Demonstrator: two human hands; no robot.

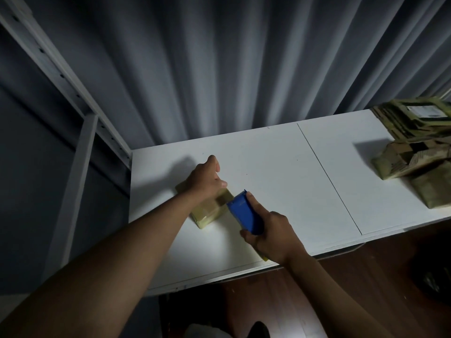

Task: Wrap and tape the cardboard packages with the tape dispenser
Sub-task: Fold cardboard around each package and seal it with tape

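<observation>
A small flat cardboard package (207,213), glossy with tape, lies on the white table (280,181) left of centre. My left hand (207,179) rests on top of it, thumb and fingers curled over its far part. My right hand (271,234) grips a blue tape dispenser (245,213), its toothed edge touching the package's right side. A yellowish tape roll shows just below that hand.
Stacks of taped cardboard packages (415,140) are piled at the table's right end. A seam (327,176) splits the tabletop. A grey curtain hangs behind, a white metal rack frame (80,152) stands at the left. Dark wooden floor lies below the front edge.
</observation>
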